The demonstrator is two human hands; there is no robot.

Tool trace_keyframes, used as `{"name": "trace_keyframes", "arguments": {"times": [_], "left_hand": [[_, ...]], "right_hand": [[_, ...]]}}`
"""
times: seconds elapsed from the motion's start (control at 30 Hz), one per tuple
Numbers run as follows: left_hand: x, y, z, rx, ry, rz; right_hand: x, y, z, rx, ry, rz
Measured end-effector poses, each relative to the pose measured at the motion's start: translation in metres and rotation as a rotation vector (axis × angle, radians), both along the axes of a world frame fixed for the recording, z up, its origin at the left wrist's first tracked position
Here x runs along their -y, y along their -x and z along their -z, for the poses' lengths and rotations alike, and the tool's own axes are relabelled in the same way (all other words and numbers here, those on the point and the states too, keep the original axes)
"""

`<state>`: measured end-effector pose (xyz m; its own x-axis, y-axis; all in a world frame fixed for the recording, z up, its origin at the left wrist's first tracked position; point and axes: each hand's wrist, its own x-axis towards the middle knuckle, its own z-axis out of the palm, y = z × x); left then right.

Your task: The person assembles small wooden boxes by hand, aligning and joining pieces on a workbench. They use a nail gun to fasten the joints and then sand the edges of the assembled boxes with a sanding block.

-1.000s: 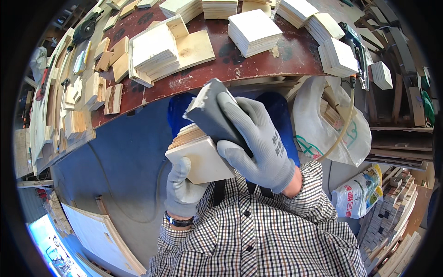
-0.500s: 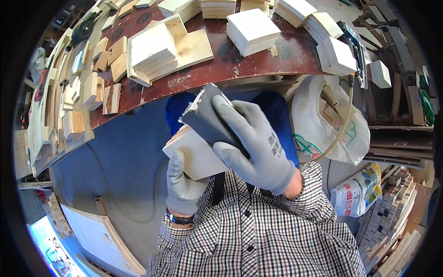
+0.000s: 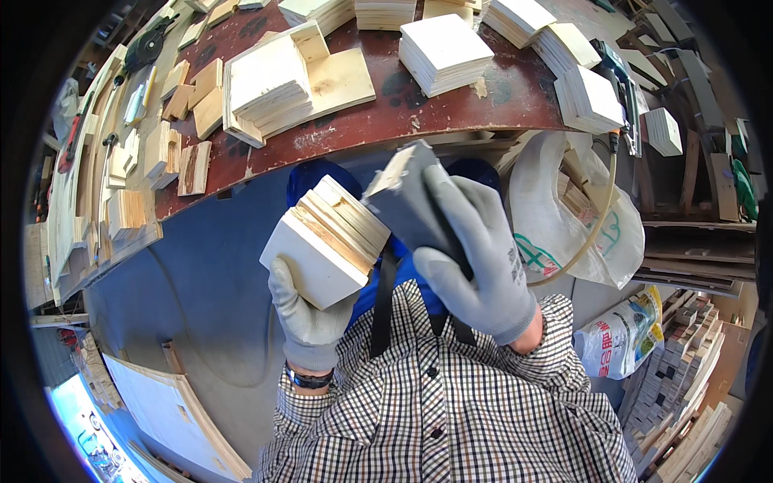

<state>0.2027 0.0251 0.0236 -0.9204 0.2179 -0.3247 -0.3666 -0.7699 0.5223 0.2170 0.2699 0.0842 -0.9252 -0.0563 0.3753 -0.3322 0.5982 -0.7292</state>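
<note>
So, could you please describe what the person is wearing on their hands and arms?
Both the left hand and the right hand wear grey knitted work gloves; the right glove has small dark print near the cuff. A dark wristband sits at the left wrist. The sleeves are a white, black and brown check shirt.

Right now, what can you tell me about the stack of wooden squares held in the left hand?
The stack of wooden squares is several thin, pale plywood pieces pressed together, their layered edges facing up and to the right and a smooth pale face toward the camera. It is tilted, held from below by the grey-gloved left hand. The grey sanding block in the gloved right hand meets its upper edge.
</note>
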Motion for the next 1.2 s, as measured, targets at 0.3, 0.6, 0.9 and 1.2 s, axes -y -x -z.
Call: {"name": "trace_keyframes", "arguments": {"times": [0.3,0.6,0.9,1.2], "left_hand": [[0.001,0.008,-0.002,-0.017,-0.044,-0.011],[-0.016,0.004,-0.012,0.03,0.195,-0.04],[-0.022,0.003,-0.016,0.096,0.091,-0.09],[-0.015,0.004,-0.005,0.079,-0.045,-0.021]], "right_hand": [[0.007,-0.039,0.018,0.081,-0.208,0.043],[0.027,-0.004,-0.002,0.046,-0.206,0.048],[0.026,-0.005,0.002,-0.022,-0.168,0.069],[0.007,0.017,0.01,0.252,0.377,0.131]]}}
